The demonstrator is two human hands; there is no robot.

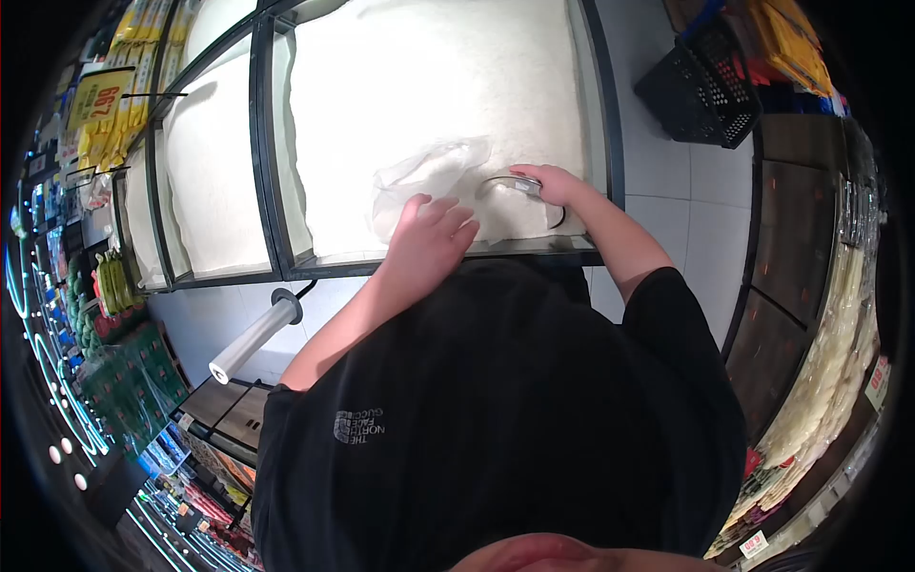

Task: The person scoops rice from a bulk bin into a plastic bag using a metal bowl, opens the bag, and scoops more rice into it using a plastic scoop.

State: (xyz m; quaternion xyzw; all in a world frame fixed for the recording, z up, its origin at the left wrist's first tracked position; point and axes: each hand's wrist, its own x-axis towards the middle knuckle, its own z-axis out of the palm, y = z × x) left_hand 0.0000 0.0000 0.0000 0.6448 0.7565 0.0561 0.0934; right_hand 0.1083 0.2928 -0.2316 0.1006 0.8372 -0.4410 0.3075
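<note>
My left hand [432, 235] has its fingers curled on a clear plastic bag [434, 167], which stands up from the white bulk goods in front of me. To its right, my right hand [555, 184] is closed round the handle of what looks like a metal scoop [524, 186]. The scoop's curved dark rim shows, and its bowl is hard to tell from the white background. Both hands are over the near end of a large dark-framed bin [600, 76]. White, fine-grained goods [429, 76] fill this bin; their exact kind cannot be made out.
Another white-filled compartment [214, 172] adjoins on the left. A roll of plastic bags [253, 338] sticks out below the bin's near edge. On the right, a black basket [703, 91] is by the tiled aisle [653, 172], and shelves of packaged goods [820, 353] stand beyond.
</note>
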